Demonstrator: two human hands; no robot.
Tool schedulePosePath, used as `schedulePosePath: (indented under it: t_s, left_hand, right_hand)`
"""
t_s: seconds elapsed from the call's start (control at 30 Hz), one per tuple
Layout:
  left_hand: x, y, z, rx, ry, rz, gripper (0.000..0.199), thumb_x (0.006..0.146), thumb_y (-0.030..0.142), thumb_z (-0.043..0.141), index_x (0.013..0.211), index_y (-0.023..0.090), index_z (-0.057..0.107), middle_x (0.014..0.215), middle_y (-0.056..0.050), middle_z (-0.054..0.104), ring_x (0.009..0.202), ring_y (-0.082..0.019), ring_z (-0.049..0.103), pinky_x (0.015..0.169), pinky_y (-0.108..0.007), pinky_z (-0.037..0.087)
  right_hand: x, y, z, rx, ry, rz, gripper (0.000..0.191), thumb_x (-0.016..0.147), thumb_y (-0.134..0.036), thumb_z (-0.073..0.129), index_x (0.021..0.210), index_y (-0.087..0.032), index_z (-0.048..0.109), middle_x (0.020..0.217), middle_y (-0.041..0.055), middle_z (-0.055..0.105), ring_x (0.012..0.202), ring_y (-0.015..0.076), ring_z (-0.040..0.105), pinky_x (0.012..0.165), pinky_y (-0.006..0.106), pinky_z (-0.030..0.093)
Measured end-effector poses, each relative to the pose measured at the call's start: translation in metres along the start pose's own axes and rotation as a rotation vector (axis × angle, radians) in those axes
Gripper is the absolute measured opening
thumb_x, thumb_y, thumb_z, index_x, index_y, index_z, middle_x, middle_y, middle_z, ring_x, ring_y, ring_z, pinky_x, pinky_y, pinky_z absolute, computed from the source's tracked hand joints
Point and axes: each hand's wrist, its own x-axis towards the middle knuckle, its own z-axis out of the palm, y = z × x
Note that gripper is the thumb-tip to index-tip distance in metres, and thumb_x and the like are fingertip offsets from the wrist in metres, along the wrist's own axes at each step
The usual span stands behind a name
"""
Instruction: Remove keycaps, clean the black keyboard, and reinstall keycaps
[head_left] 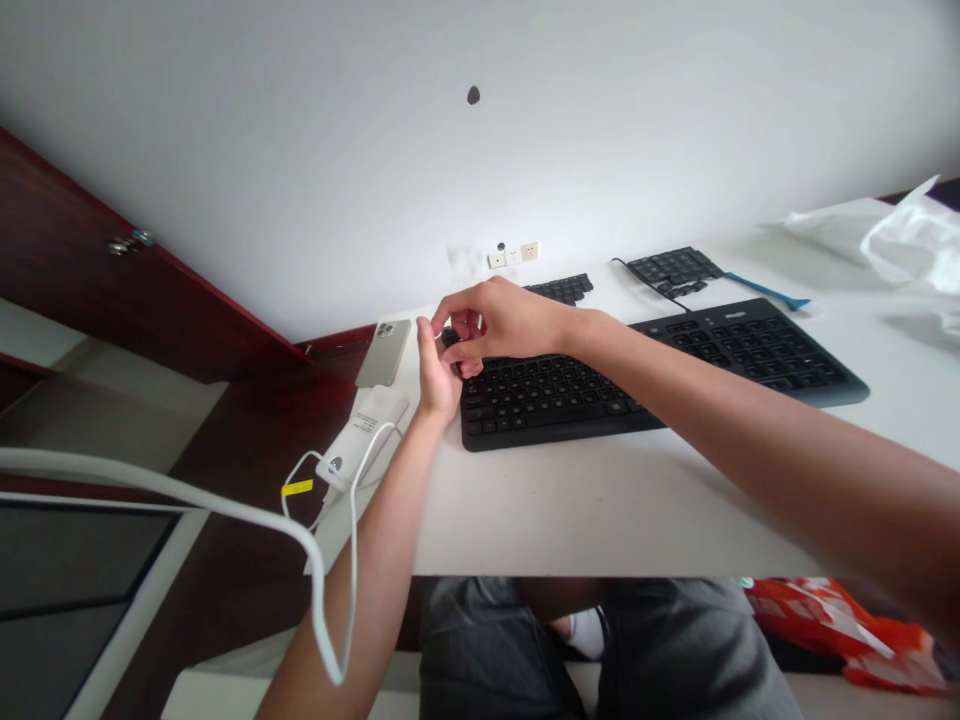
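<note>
My left hand (439, 378) is raised over the left end of a black keyboard (547, 395), its thumb pointing up and its fingers curled around a small dark object (451, 338). Reaching across from the right, my right hand (499, 318) has its thumb and index finger bent at the same dark piece. The two hands touch and partly hide it. The keyboard lies on the white table, its keys black, with some gaps near the right part. Loose black keycaps (675, 268) lie behind it, and another group (566, 289) sits behind my right hand.
A phone (383, 352) and a white power bank (367, 425) with a white cable (354, 530) lie at the left edge. A blue tool (772, 291) is behind the keyboard. White plastic (911, 240) lies at the back right; a red bag (840, 630) is below the table.
</note>
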Motion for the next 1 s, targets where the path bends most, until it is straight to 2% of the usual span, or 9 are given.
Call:
schedulePosePath:
  t_s: [0.1, 0.17, 0.27, 0.33, 0.5, 0.63, 0.8, 0.9, 1.0]
  left_hand:
    - [0.001, -0.005, -0.002, 0.004, -0.065, 0.06, 0.065, 0.095, 0.082, 0.048, 0.08, 0.021, 0.061, 0.072, -0.001, 0.058, 0.045, -0.009, 0.04, 0.041, -0.026, 0.033]
    - [0.004, -0.009, -0.006, 0.046, -0.074, 0.1, 0.067, 0.095, 0.084, 0.046, 0.082, 0.021, 0.064, 0.071, -0.001, 0.058, 0.05, -0.011, 0.047, 0.045, -0.026, 0.039]
    - [0.01, -0.013, -0.017, 0.151, 0.044, 0.18, 0.071, 0.096, 0.086, 0.041, 0.079, 0.02, 0.064, 0.075, -0.003, 0.062, 0.067, -0.016, 0.061, 0.061, -0.027, 0.05]
    - [0.012, -0.014, -0.025, 0.213, 0.156, 0.203, 0.072, 0.096, 0.085, 0.038, 0.08, 0.02, 0.064, 0.077, -0.003, 0.064, 0.072, -0.015, 0.063, 0.066, -0.025, 0.05]
    - [0.012, -0.018, -0.037, 0.323, 0.32, 0.107, 0.072, 0.094, 0.087, 0.039, 0.079, 0.021, 0.061, 0.062, 0.002, 0.05, 0.054, -0.012, 0.051, 0.049, -0.023, 0.035]
    - [0.01, -0.019, -0.036, 0.371, 0.351, 0.075, 0.073, 0.094, 0.09, 0.034, 0.077, 0.022, 0.057, 0.055, 0.004, 0.042, 0.048, -0.012, 0.045, 0.047, -0.022, 0.03]
    - [0.009, -0.018, -0.038, 0.4, 0.339, 0.063, 0.071, 0.095, 0.088, 0.035, 0.075, 0.023, 0.053, 0.05, 0.005, 0.038, 0.042, -0.01, 0.034, 0.043, -0.022, 0.019]
    - [0.009, -0.019, -0.039, 0.409, 0.304, 0.036, 0.071, 0.096, 0.087, 0.035, 0.072, 0.022, 0.051, 0.049, 0.005, 0.04, 0.041, -0.01, 0.033, 0.043, -0.023, 0.02]
    - [0.01, -0.02, -0.039, 0.416, 0.309, 0.033, 0.072, 0.097, 0.086, 0.035, 0.072, 0.021, 0.053, 0.052, 0.003, 0.047, 0.044, -0.01, 0.041, 0.045, -0.022, 0.026]
  right_hand:
    - [0.0, 0.002, 0.005, -0.048, 0.029, 0.036, 0.026, 0.087, -0.032, 0.075, 0.106, -0.015, 0.078, 0.075, 0.0008, 0.066, 0.07, 0.0145, 0.057, 0.071, 0.031, 0.039]
    - [-0.001, 0.003, 0.006, -0.059, 0.023, 0.04, 0.022, 0.089, -0.034, 0.073, 0.099, -0.015, 0.078, 0.072, 0.0004, 0.065, 0.068, 0.0144, 0.057, 0.07, 0.031, 0.039]
    - [-0.001, 0.004, 0.01, -0.09, 0.016, 0.02, 0.024, 0.092, -0.038, 0.071, 0.095, -0.015, 0.077, 0.072, 0.0004, 0.066, 0.066, 0.0139, 0.056, 0.068, 0.03, 0.038]
    - [-0.001, 0.006, 0.014, -0.14, -0.004, 0.019, 0.024, 0.093, -0.038, 0.071, 0.091, -0.015, 0.076, 0.072, 0.0011, 0.067, 0.065, 0.0137, 0.055, 0.067, 0.03, 0.037]
    - [-0.001, 0.015, 0.024, -0.256, -0.13, 0.11, 0.027, 0.092, -0.038, 0.071, 0.08, -0.014, 0.072, 0.07, 0.0053, 0.07, 0.062, 0.0154, 0.057, 0.064, 0.031, 0.038]
    - [-0.001, 0.023, 0.024, -0.229, -0.166, 0.141, 0.033, 0.095, -0.043, 0.07, 0.079, -0.015, 0.074, 0.078, 0.0087, 0.075, 0.069, 0.0189, 0.065, 0.067, 0.031, 0.043]
    - [-0.001, 0.027, 0.025, -0.213, -0.11, 0.201, 0.038, 0.094, -0.048, 0.071, 0.084, -0.013, 0.076, 0.079, 0.0096, 0.075, 0.072, 0.0209, 0.067, 0.068, 0.032, 0.043]
    - [-0.001, 0.027, 0.027, -0.21, -0.086, 0.221, 0.039, 0.094, -0.05, 0.072, 0.083, -0.012, 0.075, 0.077, 0.0091, 0.073, 0.071, 0.0204, 0.066, 0.066, 0.032, 0.043]
    - [-0.001, 0.025, 0.03, -0.208, -0.087, 0.179, 0.033, 0.094, -0.045, 0.073, 0.085, -0.014, 0.075, 0.078, 0.0079, 0.073, 0.071, 0.0195, 0.065, 0.066, 0.031, 0.041]
